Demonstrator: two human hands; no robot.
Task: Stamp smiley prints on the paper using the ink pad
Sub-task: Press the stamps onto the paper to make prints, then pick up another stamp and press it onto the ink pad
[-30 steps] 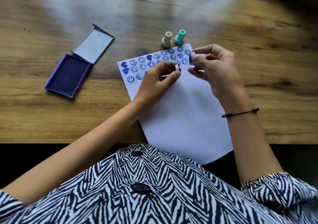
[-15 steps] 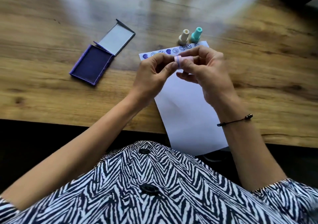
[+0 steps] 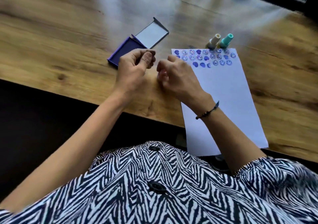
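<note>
Surface: wooden table (image 3: 51, 39), grain running across the view, dark edge along the near side.
Paper: white sheet (image 3: 223, 94) lying flat, right of centre, long axis running from the person toward the far side, near end overhanging the table edge.
Prints: rows of blue smileys and hearts (image 3: 206, 57) along the far end of the sheet only; the rest is blank.
Ink pad: purple tray (image 3: 120, 53) with its lid (image 3: 151, 32) hinged open beyond it, left of the sheet, partly covered by the left hand.
Spare stamps: a cream one (image 3: 214, 41) and a teal one (image 3: 226, 40) standing upright, touching the sheet's far edge.
Left hand: (image 3: 136, 67) curled, thumb against fingertips, directly in front of the ink pad; whether anything is pinched there cannot be told.
Right hand: (image 3: 175, 75) fingers curled under, over the sheet's left edge; a trace of pink shows inside the curl, possibly a stamp, not certain.
Key relation: the ink pad lies left and beyond both hands, nearer the left; the blank paper lies right of the right hand.
Judged next: inking at the pad, then back across to the third row.
Obscured: motion blur softens hands and prints; the near corner of the pad and any held stamp are hidden.
</note>
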